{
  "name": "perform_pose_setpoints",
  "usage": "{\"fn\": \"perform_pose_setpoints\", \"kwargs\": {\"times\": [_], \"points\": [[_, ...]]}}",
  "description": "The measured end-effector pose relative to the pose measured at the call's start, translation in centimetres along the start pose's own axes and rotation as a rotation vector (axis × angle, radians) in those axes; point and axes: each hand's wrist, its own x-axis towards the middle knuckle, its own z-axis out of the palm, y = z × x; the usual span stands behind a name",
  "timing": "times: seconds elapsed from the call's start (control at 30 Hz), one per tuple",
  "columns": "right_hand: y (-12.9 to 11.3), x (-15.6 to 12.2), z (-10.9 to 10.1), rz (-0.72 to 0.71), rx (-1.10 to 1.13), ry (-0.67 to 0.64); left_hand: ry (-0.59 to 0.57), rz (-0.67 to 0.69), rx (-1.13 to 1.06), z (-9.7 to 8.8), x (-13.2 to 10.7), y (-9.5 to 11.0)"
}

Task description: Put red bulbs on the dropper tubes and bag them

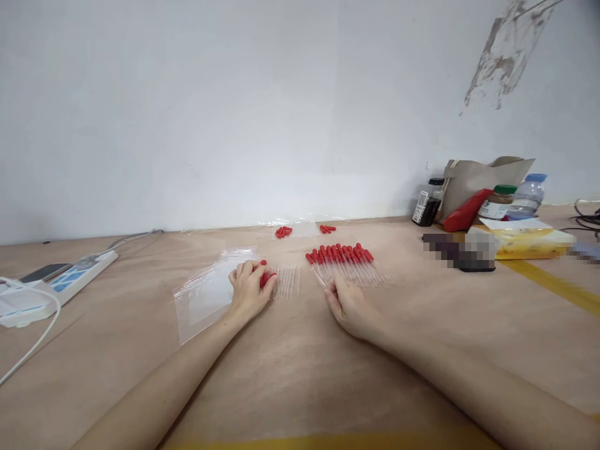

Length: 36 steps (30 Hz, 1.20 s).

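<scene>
My left hand (250, 290) is closed, its thumb and fingers around red rubber bulbs (266, 277); how many lie under the fingers is hidden. Just right of it, several clear glass tubes (288, 281) lie side by side. A row of droppers (349, 262), red bulbs pointing away from me and glass stems toward me, lies further right. Over the near end of that row, my right hand (349, 306) is pinched at the stem of the leftmost dropper (317, 270). Its fingertips are partly hidden.
Clear zip bags (206, 294) lie left of my left hand. Two small piles of red bulbs (283, 232) sit on clear plastic by the wall. A power strip (84, 278) with cables is at left. Bottles (426, 203), a beige bag (469, 181) and a yellow-white packet (525, 242) stand at right.
</scene>
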Motion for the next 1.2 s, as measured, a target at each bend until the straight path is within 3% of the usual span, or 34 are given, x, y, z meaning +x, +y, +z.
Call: {"fn": "perform_pose_setpoints", "kwargs": {"times": [0.1,0.23,0.37,0.73,1.0,1.2], "points": [[0.9,-0.1,0.7,-0.055,0.170,0.042,0.022,0.102,-0.198,-0.7,-0.7,1.3],[1.0,-0.3,0.6,-0.218,0.262,0.066,-0.097,0.246,-0.363,-1.3,-2.8,2.8],[0.5,-0.7,0.5,-0.291,0.254,0.067,-0.169,0.259,-0.469,-1.3,-4.1,3.4],[0.6,-1.0,0.9,-0.294,0.149,0.035,-0.222,0.249,-0.525,-1.3,-4.0,4.0],[1.1,-0.7,0.7,-0.327,0.201,-0.017,-0.240,0.348,-0.588,-1.1,-4.0,3.6],[1.3,-0.1,0.1,-0.360,0.136,-0.096,-0.360,0.416,-0.560,-1.4,-4.1,3.8]]}}
